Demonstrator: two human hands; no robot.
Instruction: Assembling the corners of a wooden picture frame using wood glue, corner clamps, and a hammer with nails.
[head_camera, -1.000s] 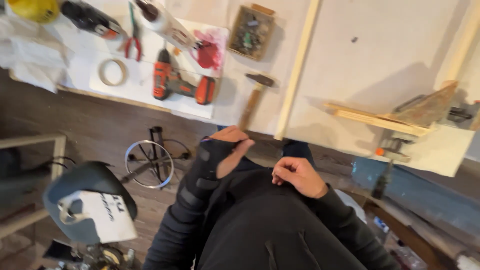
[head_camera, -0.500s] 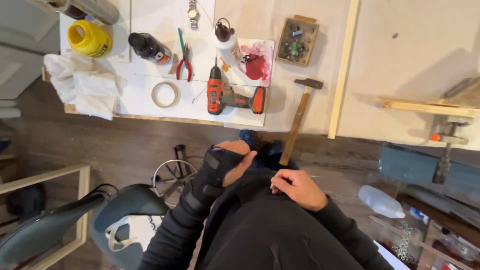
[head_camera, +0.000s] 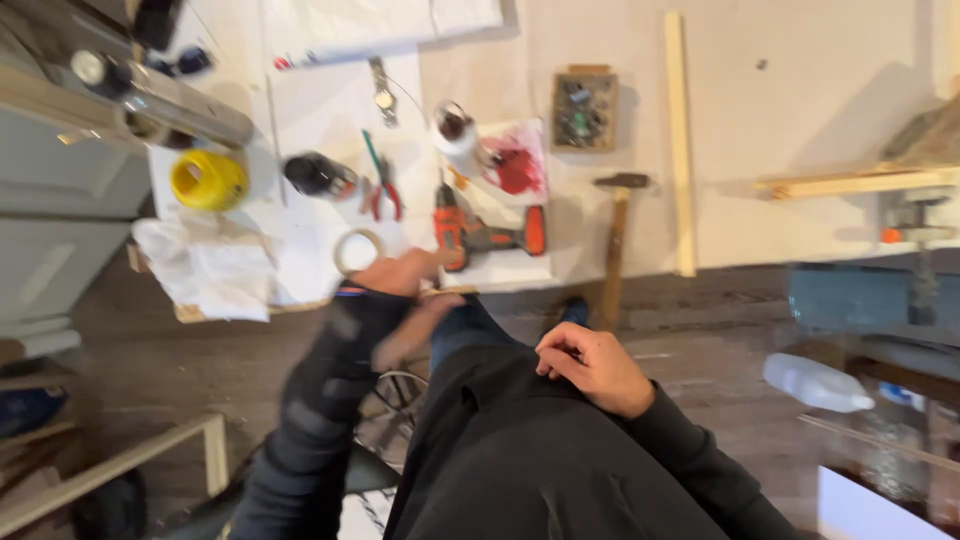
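Head view only, looking straight down. Left hand (head_camera: 400, 290) is motion-blurred, in a dark sleeve; it sits at the near edge of the white board (head_camera: 330, 120), just at 5 o'clock of the roll of tape (head_camera: 357, 250). I cannot tell whether its fingers are curled or spread, nor whether it touches the tape. Right hand (head_camera: 592, 368) is loosely clenched, fingers curled in, resting on the black jacket (head_camera: 520, 460) and holding nothing.

Materials: tape roll is a pale ring, lying flat. At 3 o'clock of it lies an orange-and-black drill (head_camera: 480, 232) on its side. Red-handled pliers (head_camera: 382, 190) lie at 12 o'clock of the tape. Yellow round container (head_camera: 208, 180) stands at 10 o'clock, above crumpled white cloth (head_camera: 205, 268). A hammer (head_camera: 615, 235) with wooden handle lies right of the drill, beside a long pale wood strip (head_camera: 681, 140).

Whole frame is soft from head movement; small box contents at 12 o'clock are unreadable.
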